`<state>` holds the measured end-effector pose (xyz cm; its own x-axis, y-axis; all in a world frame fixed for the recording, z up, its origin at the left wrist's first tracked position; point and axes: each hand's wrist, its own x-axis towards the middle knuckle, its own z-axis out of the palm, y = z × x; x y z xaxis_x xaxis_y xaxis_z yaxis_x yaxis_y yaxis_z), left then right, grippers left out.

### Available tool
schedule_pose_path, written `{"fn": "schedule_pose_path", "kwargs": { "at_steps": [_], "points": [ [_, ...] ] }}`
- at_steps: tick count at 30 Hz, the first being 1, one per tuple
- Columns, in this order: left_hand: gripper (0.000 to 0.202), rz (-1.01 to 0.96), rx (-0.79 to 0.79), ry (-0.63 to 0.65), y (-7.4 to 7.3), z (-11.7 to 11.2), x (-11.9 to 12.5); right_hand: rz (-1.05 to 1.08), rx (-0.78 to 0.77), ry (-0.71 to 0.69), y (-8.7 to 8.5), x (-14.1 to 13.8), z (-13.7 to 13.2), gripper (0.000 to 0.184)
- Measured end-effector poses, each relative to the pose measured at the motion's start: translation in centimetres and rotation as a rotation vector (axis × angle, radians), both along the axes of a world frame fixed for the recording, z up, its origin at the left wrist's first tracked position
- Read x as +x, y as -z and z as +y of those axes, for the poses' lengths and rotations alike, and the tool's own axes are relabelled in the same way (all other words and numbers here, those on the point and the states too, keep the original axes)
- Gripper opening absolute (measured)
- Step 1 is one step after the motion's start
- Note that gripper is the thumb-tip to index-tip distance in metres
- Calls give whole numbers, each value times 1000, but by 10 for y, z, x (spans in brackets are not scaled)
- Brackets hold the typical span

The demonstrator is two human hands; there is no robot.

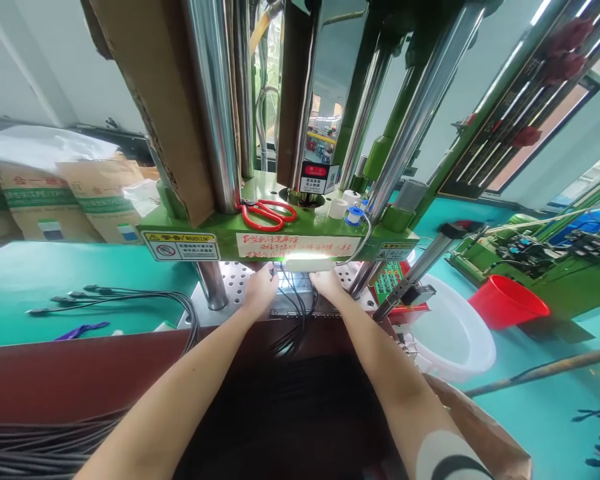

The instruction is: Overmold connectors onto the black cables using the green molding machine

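My left hand (260, 291) is at the left side of a lit metal mould (293, 281) under the green press plate. Its fingers look curled closed at the mould's edge; what is in them is hidden. At the mould's right side is my right hand (327, 283), its fingertips hidden beneath a glowing lamp bar (310, 265). Black cables (300, 313) run out of the mould between both hands and hang over the front edge. The perforated metal bed (233, 279) lies under the mould.
Red-handled scissors (269, 215) and small spools (353, 215) lie on the press plate (230, 230). More cables (130, 293) rest on the green table at left. A control panel (390, 281), white tub (453, 333) and red bucket (510, 303) stand right. Steel columns (215, 107) rise ahead.
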<state>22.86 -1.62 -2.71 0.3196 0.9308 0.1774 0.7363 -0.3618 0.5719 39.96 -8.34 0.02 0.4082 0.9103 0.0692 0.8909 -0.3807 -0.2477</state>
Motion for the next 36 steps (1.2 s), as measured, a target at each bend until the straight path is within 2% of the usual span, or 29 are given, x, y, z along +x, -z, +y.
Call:
{"fn": "schedule_pose_path", "kwargs": {
  "at_steps": [6, 13, 17, 22, 28, 36],
  "points": [
    [35, 135, 43, 14, -8, -1, -3, -89, -44, -26, -1, -3, 4, 27],
    [38, 225, 67, -7, -6, -3, 2, -189, -72, -115, 3, -6, 6, 27],
    [36, 247, 80, -14, -12, -3, 2, -228, -70, -128, -3, -7, 5, 29],
    [34, 245, 147, -7, -22, -15, 13, -269, -44, -130, -11, -14, 0, 31],
    [33, 249, 99, 22, -15, -19, 26, -314, -36, -150, -8, -21, -4, 28],
    [32, 226, 100, 29, -8, -9, 25, -314, -34, -173, 1, -23, 14, 27]
  ]
}}
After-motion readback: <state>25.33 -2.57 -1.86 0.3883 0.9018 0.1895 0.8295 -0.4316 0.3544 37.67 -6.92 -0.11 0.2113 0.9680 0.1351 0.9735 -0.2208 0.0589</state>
